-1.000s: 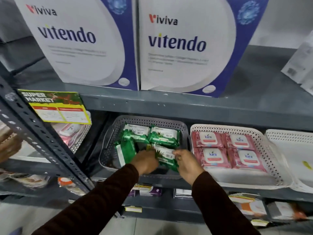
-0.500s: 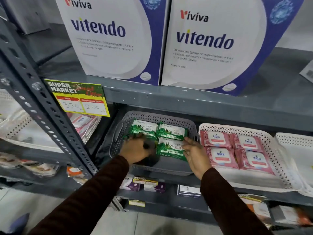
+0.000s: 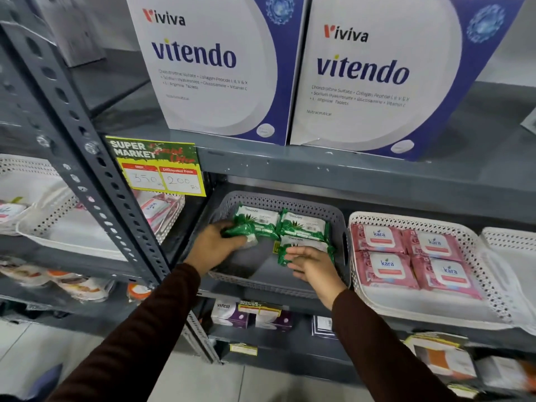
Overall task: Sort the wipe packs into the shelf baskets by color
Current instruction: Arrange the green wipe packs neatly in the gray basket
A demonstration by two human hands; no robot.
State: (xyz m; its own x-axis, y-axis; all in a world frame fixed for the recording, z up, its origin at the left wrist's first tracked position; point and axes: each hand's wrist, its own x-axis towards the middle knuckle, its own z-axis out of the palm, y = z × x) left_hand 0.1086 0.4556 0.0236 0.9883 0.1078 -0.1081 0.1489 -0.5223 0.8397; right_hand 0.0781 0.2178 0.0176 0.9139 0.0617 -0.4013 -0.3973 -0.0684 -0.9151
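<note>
Mid-frame, the left hand grips a green pack in the grey basket. The right hand, fingers spread loose, looks like it's touching another green pack. Pink packs fill the white basket at right.

I count 4 green wipe packs in the grey basket, 1 of them in my left hand. The white basket beside it holds 4 pink Kara packs. On the shelf above I see 2 Vitendo boxes. 1 price tag hangs there.
</note>
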